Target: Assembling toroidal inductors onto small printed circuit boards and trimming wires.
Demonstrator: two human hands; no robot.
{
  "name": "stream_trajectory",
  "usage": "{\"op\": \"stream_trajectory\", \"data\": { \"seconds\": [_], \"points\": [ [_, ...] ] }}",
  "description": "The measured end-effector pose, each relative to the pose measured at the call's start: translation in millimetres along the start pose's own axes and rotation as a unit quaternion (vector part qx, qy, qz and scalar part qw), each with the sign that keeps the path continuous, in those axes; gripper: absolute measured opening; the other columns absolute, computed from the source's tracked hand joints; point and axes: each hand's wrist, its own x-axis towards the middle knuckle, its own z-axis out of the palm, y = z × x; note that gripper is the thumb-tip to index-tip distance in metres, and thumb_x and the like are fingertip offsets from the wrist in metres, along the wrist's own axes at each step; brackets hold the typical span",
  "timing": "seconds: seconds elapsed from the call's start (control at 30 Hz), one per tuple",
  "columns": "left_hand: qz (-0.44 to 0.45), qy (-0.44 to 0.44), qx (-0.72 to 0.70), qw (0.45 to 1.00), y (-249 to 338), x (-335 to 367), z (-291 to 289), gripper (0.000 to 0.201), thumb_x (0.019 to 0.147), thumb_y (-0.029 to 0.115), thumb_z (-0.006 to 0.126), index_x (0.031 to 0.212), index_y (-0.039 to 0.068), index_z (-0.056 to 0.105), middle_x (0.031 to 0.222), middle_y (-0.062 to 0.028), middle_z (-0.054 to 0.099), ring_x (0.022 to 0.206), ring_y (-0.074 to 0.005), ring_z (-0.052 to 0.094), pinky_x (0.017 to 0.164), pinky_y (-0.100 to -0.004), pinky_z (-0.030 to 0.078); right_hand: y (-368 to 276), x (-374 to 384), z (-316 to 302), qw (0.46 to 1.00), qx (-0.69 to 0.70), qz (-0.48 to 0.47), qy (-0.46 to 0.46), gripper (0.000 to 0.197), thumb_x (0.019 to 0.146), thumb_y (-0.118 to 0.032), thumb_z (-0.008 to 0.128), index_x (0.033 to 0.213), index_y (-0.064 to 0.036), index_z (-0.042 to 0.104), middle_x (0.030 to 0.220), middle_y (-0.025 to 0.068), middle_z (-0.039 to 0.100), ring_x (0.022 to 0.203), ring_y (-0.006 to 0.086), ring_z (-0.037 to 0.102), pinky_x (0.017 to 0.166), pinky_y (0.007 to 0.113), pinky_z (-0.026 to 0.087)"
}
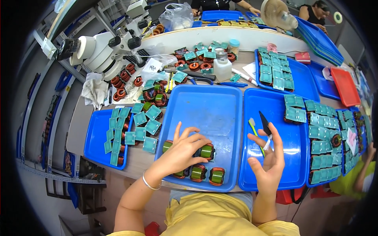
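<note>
My left hand [183, 151] reaches over a blue tray [202, 104], thumb and index finger around a green-wrapped copper coil [206, 152]. Beside and below it sit more such coils [217, 176], some partly hidden by the hand. My right hand [269, 163] is raised over another blue tray [280, 173], palm partly turned up. Between its fingers is a black pointed tool [264, 122] with a white wrapped part; its exact kind is unclear. A green-handled toothbrush [252, 126] lies behind those fingers, in or over the tray.
Teal-topped coils fill a tray on the left [104, 118] and trays on the right [323, 133]. A white bottle [222, 69], pliers [232, 84] and loose coils stand at the back. A microscope [98, 55] is at the back left, a fan [275, 13] behind a partition. Other people sit beyond.
</note>
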Motion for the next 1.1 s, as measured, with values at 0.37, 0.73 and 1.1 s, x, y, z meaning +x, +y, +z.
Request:
{"op": "stream_trajectory", "data": {
  "seconds": [0.37,0.73,1.1],
  "points": [
    [-0.044,0.053,-0.004,0.998,-7.5,-22.3,-18.4,0.058,0.063,0.028,0.075,0.114,0.012,0.053,0.110,-0.0073,0.049,0.110,-0.0263,0.042,0.103,-0.0520,0.017,0.0,-5.9,-0.1,1.000,0.016,0.013,0.001,0.074,0.065,0.002,0.063,0.132,0.0031,0.031,0.117,0.0174,0.048,0.106,0.0275,0.054,0.093,0.035,0.037],
    [-0.215,0.092,0.162,0.959,-60.8,-89.3,-40.2,0.055,0.052,0.012,0.078,0.102,0.015,0.057,0.122,-0.0083,0.039,0.125,-0.0337,0.026,0.105,-0.0501,0.016,0.5,-7.3,9.0,0.999,0.030,0.020,-0.012,0.074,0.064,0.002,0.063,0.131,0.0036,0.032,0.116,0.0172,0.048,0.104,0.0270,0.054,0.093,0.035,0.036],
    [-0.186,0.315,-0.234,0.901,-38.1,-123.1,-47.8,0.057,0.054,0.007,0.078,0.105,0.006,0.052,0.111,-0.0107,0.047,0.108,-0.0278,0.047,0.093,-0.0378,0.039,3.0,-20.5,16.1,0.997,0.037,0.018,-0.059,0.069,0.068,-0.004,0.065,0.129,0.0032,0.034,0.112,0.0147,0.049,0.097,0.0272,0.057,0.086,0.036,0.042]
  ]
}}
